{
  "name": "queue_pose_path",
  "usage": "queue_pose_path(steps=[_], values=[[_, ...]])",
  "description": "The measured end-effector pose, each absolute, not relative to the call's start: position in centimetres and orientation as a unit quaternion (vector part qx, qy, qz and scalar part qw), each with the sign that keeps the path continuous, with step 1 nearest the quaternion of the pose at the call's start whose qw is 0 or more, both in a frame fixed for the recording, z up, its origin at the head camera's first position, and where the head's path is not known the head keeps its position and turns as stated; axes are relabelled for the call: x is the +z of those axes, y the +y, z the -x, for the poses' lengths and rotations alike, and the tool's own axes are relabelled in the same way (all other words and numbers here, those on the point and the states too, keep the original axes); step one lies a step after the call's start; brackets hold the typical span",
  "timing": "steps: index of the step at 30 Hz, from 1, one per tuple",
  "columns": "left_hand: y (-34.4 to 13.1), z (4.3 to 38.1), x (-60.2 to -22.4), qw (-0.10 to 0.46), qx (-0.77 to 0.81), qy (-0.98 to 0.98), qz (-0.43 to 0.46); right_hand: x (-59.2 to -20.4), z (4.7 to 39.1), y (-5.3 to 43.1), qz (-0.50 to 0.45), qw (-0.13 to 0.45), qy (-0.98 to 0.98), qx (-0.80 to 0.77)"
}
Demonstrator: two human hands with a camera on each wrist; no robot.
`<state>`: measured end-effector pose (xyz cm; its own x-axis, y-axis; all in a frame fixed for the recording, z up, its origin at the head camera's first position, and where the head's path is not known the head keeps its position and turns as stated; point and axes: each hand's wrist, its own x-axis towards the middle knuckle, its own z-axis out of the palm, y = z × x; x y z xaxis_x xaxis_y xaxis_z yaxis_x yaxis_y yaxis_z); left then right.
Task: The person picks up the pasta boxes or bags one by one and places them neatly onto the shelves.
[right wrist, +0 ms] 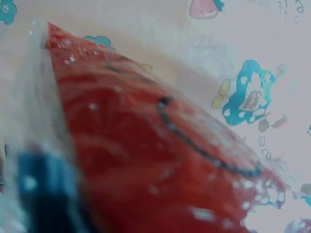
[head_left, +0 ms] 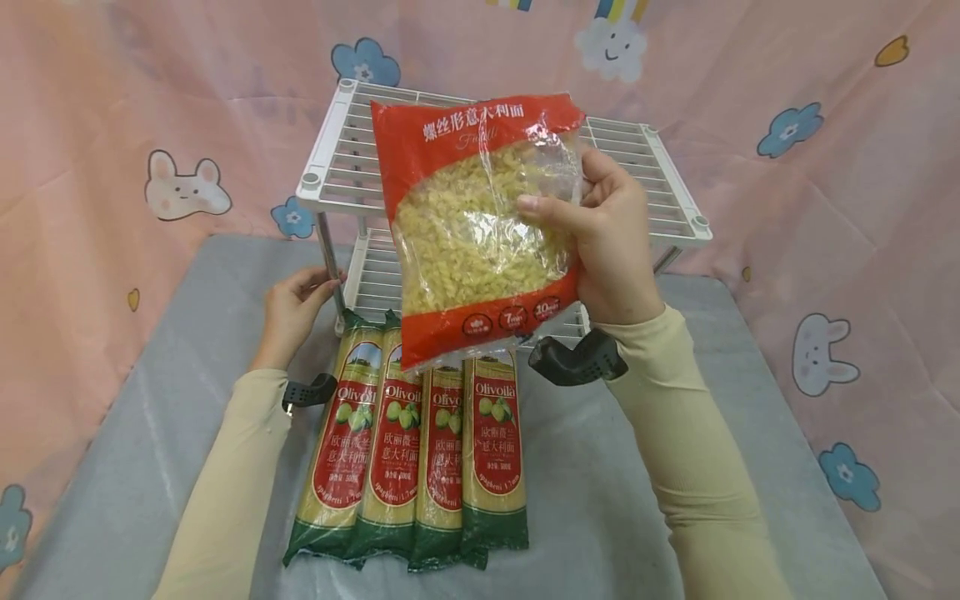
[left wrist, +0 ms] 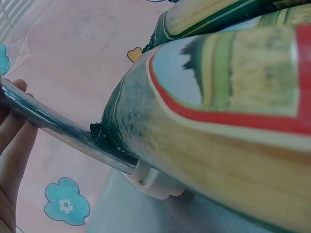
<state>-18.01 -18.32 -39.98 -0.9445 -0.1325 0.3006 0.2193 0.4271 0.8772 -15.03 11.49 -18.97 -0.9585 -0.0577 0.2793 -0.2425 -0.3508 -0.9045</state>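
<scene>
Spaghetti packs [head_left: 492, 442] number four; the right grip [head_left: 617, 237] holds one pasta bag [head_left: 472, 229].

Creased pink backdrop [head_left: 247, 100] | printed blue flowers [head_left: 790, 131], white rabbits [head_left: 821, 354], smiling cloud [head_left: 612, 52] | grey tabletop [head_left: 600, 475] below

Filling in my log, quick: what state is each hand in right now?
Left hand: closed, holding the metal rack post.
Right hand: closed, holding the red pasta bag.
</scene>
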Motion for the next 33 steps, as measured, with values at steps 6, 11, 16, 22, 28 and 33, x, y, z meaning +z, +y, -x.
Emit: queue_pose_path(steps=[6,11,16,22,28,33], values=[[-18.4,17.9,-40.1,0.157,-0.531,-0.833,0.019,-18.1,17.4,9.4,-0.097,0.079,-0.545,0.829],[-18.3,17.7,-40.1,0.157,-0.536,-0.830,0.013,-17.5,19.4,8.0,-0.052,0.090,-0.538,0.836],[-18.2,17.5,-39.9,0.161,-0.545,-0.823,0.023,-17.4,21.1,6.8,-0.018,0.094,-0.520,0.849],[-18.4,17.5,-39.7,0.153,-0.547,-0.823,0.024,-17.5,23.1,5.4,0.019,0.091,-0.520,0.849],[-18.3,17.5,-39.8,0.144,-0.537,-0.831,0.014,-17.3,24.7,4.5,0.059,0.086,-0.535,0.838],[-17.9,17.4,-39.9,0.138,-0.542,-0.829,0.013,-17.3,25.4,4.2,0.066,0.077,-0.551,0.828]])
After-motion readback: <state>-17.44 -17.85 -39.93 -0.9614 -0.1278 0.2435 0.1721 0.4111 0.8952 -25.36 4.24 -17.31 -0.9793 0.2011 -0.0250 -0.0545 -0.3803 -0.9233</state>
